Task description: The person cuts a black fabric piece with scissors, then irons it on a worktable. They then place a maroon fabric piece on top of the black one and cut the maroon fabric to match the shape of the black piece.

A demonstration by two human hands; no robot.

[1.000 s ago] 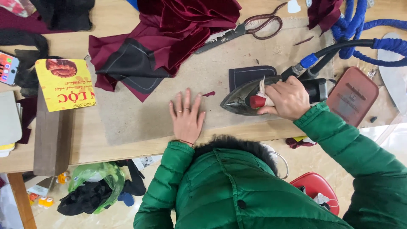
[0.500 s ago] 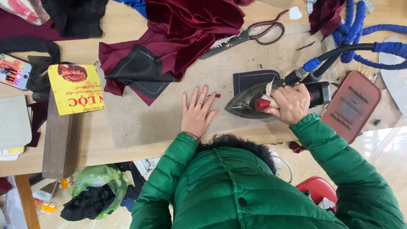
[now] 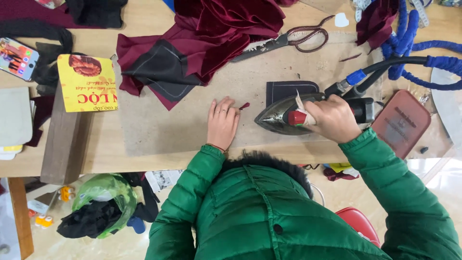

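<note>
Steel-soled and heavy, the iron (image 3: 284, 115) lies on the brown pressing mat (image 3: 159, 130) of our table (image 3: 144, 21), its upper edge over a small dark fabric patch (image 3: 288, 89). Our right hand (image 3: 332, 118) is closed around the iron's handle, which gives us control of it. Our left hand (image 3: 222, 123) rests flat, fingers loosely spread, holding nothing, probably steadying the mat. Scissors (image 3: 288, 41) and maroon velvet (image 3: 226, 24) lie beyond, out of the iron's way.
</note>
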